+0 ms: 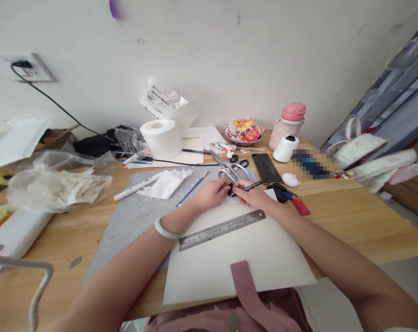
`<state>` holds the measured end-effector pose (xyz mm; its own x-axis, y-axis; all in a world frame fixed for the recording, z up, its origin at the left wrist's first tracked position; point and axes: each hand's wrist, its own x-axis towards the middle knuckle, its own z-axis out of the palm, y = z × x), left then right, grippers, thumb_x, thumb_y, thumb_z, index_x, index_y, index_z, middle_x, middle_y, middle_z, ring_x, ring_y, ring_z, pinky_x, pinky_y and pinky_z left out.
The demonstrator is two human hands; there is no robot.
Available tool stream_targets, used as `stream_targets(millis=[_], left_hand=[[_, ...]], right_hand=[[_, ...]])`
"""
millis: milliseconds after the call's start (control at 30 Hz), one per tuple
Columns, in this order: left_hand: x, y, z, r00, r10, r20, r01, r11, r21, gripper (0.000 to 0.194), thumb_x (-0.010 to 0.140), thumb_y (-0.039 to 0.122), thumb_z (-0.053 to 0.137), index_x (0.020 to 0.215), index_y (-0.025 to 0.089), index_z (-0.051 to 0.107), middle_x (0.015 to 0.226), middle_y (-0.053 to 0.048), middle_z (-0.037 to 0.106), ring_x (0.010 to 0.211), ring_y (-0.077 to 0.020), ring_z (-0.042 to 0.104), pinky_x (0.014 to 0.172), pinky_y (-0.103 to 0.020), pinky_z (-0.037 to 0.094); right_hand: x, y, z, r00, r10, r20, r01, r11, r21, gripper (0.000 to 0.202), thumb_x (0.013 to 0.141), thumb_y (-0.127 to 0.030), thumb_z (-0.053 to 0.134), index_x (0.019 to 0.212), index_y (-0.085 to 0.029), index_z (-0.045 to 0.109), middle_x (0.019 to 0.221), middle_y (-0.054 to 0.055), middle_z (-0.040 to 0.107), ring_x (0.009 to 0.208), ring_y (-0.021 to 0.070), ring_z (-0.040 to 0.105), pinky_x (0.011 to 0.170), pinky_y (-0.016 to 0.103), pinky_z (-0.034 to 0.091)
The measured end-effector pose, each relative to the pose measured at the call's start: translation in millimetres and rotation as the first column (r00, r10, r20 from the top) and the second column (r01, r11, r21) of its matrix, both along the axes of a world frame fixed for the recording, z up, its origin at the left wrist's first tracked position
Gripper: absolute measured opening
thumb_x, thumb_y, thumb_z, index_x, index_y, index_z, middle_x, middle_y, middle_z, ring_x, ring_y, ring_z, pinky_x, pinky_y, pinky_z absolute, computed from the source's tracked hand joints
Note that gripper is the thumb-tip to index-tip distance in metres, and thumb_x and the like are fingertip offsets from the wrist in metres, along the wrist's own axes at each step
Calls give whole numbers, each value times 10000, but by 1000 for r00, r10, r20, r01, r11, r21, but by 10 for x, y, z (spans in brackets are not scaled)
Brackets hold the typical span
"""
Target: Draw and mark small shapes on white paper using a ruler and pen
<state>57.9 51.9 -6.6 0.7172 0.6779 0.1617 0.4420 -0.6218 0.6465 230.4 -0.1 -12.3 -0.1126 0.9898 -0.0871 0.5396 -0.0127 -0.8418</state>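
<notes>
My left hand (212, 192) pinches a small black piece (230, 189) above the top of the white paper sheet (209, 276). In my right hand (253, 194) is a black pen (255, 185), held slantwise with its rear end pointing up and right; its tip is too small to make out. The fingertips of both hands nearly meet at the black piece. Small line drawings (224, 202) show on the paper just beneath them. A steel ruler (223, 229) lies across the sheet between my forearms. Just beyond my hands, silver scissors (234, 169) rest on the grey cutting mat (115, 230).
A white marker (138, 186), crumpled tissue (170, 183) and a blue brush (193, 188) lie left. Behind stand a tissue roll (162, 142), a bowl of stickers (244, 133) and a pink-lidded bottle (288, 124). A phone (266, 168) and thread cone (285, 148) are right.
</notes>
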Motion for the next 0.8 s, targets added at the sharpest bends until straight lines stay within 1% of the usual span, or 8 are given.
stream_targets(millis=[133, 267, 400, 500, 800], left_hand=[[-6, 1, 2, 1000, -11, -2, 11, 1000, 13, 126, 843, 229, 378, 819, 189, 495, 667, 17, 567, 605, -127, 515, 573, -233, 373], [-10, -7, 12, 1000, 8, 3, -8, 1000, 21, 119, 838, 222, 380, 815, 186, 491, 670, 14, 568, 601, -128, 514, 571, -235, 370], [-12, -13, 12, 1000, 2, -2, -2, 999, 32, 123, 840, 232, 377, 818, 186, 490, 658, 15, 566, 591, -132, 514, 563, -238, 366], [-12, -12, 8, 1000, -3, -7, 4, 999, 41, 126, 840, 232, 375, 815, 188, 491, 656, 13, 570, 588, -134, 518, 559, -239, 365], [-6, -6, 1, 1000, -3, -13, 3, 1000, 19, 124, 843, 228, 370, 836, 189, 488, 672, 7, 596, 590, -135, 533, 563, -238, 378]], right_hand=[[-9, -10, 20, 1000, 0, -3, 0, 1000, -7, 161, 789, -356, 438, 753, -203, 471, 487, -61, 484, 400, 77, 444, 376, 174, 349], [-14, -11, 33, 1000, 1, -4, -1, 1000, -8, 152, 787, -345, 439, 749, -201, 470, 484, -63, 479, 403, 76, 445, 379, 172, 349], [-11, -6, 26, 1000, -5, -8, 5, 1000, -26, 157, 786, -350, 438, 750, -200, 469, 484, -63, 470, 412, 79, 453, 381, 173, 352], [-7, 1, 13, 1000, -4, -1, 4, 1000, -16, 156, 783, -351, 446, 750, -200, 469, 488, -64, 470, 412, 76, 448, 390, 173, 346], [-6, 7, 26, 1000, 14, 19, -14, 1000, -17, 167, 791, -359, 448, 752, -200, 479, 480, -68, 463, 410, 75, 447, 412, 181, 343]])
